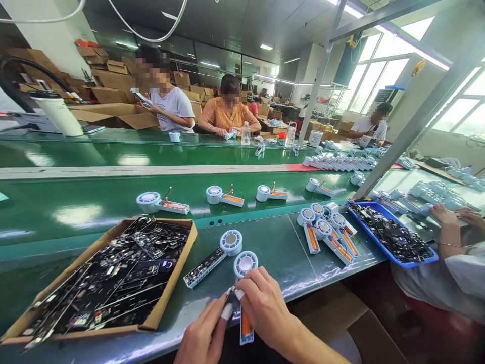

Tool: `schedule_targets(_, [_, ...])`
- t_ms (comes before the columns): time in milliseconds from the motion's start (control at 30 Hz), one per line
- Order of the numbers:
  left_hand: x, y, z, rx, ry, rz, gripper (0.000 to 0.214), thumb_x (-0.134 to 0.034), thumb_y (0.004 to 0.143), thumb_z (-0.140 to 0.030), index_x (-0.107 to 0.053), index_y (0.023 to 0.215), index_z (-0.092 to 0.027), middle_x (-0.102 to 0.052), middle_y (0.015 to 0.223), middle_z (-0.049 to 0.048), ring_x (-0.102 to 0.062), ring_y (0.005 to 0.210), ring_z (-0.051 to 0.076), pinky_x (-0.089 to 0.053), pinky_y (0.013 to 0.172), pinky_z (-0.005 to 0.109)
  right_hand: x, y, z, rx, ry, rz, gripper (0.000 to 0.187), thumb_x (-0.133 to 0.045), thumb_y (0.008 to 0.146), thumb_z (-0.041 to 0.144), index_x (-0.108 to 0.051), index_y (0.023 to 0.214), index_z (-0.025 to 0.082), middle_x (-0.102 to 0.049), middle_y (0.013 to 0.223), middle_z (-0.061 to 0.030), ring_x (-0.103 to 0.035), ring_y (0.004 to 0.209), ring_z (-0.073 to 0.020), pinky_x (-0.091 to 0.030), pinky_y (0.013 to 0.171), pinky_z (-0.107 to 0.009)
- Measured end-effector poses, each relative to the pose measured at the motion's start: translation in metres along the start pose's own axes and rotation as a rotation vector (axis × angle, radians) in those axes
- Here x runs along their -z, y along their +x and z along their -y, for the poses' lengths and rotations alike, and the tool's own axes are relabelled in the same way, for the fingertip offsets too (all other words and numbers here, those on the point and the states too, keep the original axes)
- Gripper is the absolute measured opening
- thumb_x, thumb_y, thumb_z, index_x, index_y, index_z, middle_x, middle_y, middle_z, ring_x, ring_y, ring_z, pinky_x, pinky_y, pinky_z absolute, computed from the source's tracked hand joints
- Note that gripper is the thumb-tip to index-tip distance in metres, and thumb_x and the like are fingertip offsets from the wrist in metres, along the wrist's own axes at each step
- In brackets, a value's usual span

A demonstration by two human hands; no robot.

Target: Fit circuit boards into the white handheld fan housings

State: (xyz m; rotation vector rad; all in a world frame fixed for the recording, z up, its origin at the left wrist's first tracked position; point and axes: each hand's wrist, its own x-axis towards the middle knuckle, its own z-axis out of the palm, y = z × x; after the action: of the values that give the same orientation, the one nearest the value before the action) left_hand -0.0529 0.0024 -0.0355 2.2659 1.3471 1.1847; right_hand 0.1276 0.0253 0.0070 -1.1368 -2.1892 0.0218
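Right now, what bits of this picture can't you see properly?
Head view: the middle of the gadget is hidden under the left hand and right hand.
Head view: the boards in the box are too small and jumbled to count.
Head view: the co-worker on the right is cut off by the picture's edge.
Head view: the far shelves are too small and blurry to make out.

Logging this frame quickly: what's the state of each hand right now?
Left hand: shut, pinching the black board on the white part.
Right hand: shut on the same white part.
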Motion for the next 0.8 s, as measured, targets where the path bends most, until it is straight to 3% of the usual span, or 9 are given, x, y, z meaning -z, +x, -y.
schedule_targets(133, [0.009,0.007,0.002,0.058,-0.095,0.123,0.036,-0.046,0.101,-0.037,-0.074,0.121,-0.023,-0.080,0.112,0.0087,-0.078,0.100,0.025,-0.063,0.085,0.031,0.013,0.008,-0.006,-0.031,0.115,0.108,0.019,-0.056,0.091,0.003,-0.063,0.098,0.019,-0.066,0.092,-0.0037,-0.056,0.083,-0.0190,-0.049,0.075,-0.028])
schedule_targets(233, [0.013,0.016,-0.002,0.088,-0.154,0.140,0.036,-0.047,0.100,-0.036,-0.075,0.118,-0.024,-0.081,0.109,0.0080,-0.079,0.097,0.026,-0.064,0.081,0.030,0.023,0.014,-0.012,0.015,0.129,0.191,0.026,-0.058,0.090,0.001,-0.066,0.107,0.019,-0.066,0.095,-0.0046,-0.056,0.085,-0.0191,-0.050,0.076,-0.027])
schedule_targets(300, [0.015,0.022,-0.006,0.085,-0.189,0.130,0.034,-0.048,0.099,-0.035,-0.078,0.113,-0.024,-0.082,0.104,0.0074,-0.079,0.094,0.026,-0.064,0.078,0.029,0.028,0.017,-0.015,0.061,0.147,0.232,0.022,-0.057,0.092,0.003,-0.068,0.102,0.019,-0.066,0.094,-0.0043,-0.056,0.084,-0.0186,-0.050,0.075,-0.027])
schedule_targets(533, [0.016,0.032,-0.002,0.067,-0.193,0.132,0.033,-0.049,0.097,-0.035,-0.080,0.103,-0.023,-0.083,0.100,0.0066,-0.080,0.092,0.024,-0.063,0.079,0.027,0.017,0.017,-0.017,0.105,0.111,0.178,0.020,-0.052,0.098,0.011,-0.069,0.091,0.019,-0.065,0.083,-0.0047,-0.054,0.077,-0.0187,-0.049,0.069,-0.027])
schedule_targets(633, [0.015,0.027,0.001,0.098,-0.170,0.111,0.033,-0.048,0.096,-0.034,-0.078,0.103,-0.023,-0.083,0.102,0.0066,-0.080,0.091,0.023,-0.064,0.078,0.027,0.013,0.014,-0.012,0.053,0.127,0.123,0.020,-0.051,0.098,0.011,-0.069,0.097,0.019,-0.067,0.086,-0.0054,-0.056,0.077,-0.0189,-0.051,0.070,-0.028])
schedule_targets(700, [0.015,0.021,0.002,0.141,-0.131,0.084,0.032,-0.048,0.095,-0.033,-0.076,0.106,-0.023,-0.082,0.104,0.0068,-0.080,0.093,0.024,-0.064,0.078,0.028,0.019,0.010,-0.012,-0.015,0.230,0.088,0.017,-0.055,0.097,0.015,-0.069,0.107,0.019,-0.070,0.099,-0.0073,-0.061,0.087,-0.0196,-0.053,0.078,-0.030])
schedule_targets(800, [0.015,0.008,0.002,0.283,-0.042,0.065,0.033,-0.048,0.095,-0.034,-0.070,0.118,-0.023,-0.082,0.103,0.0060,-0.080,0.093,0.024,-0.064,0.077,0.030,0.035,-0.001,-0.015,-0.292,0.386,-0.015,0.019,-0.055,0.097,0.022,-0.067,0.111,0.019,-0.072,0.100,-0.0074,-0.066,0.087,-0.0192,-0.053,0.075,-0.028])
